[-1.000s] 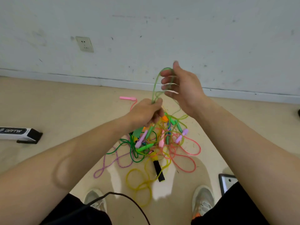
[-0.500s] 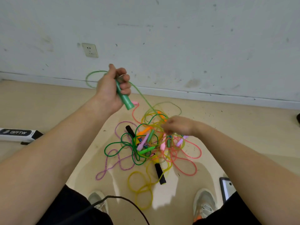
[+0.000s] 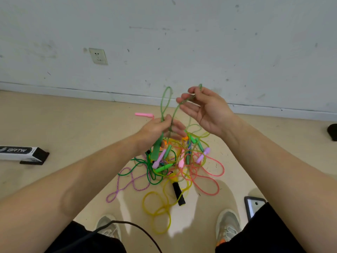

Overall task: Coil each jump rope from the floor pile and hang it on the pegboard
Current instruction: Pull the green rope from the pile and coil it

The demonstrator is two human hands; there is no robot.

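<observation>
left hand (image 3: 156, 127) fingers curl round the green jump rope (image 3: 166, 99), its handle (image 3: 156, 148) dangling over the floor pile (image 3: 182, 161). right hand (image 3: 207, 110), other fingers loosely spread, pinches the rope's loop between thumb and forefinger.

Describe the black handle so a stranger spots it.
On the tan floor below the white wall lies a tangle of coloured ropes. At its near edge, beside yellow loops, lies the black handle. Neighbouring handles are green, pink or purple.
</observation>
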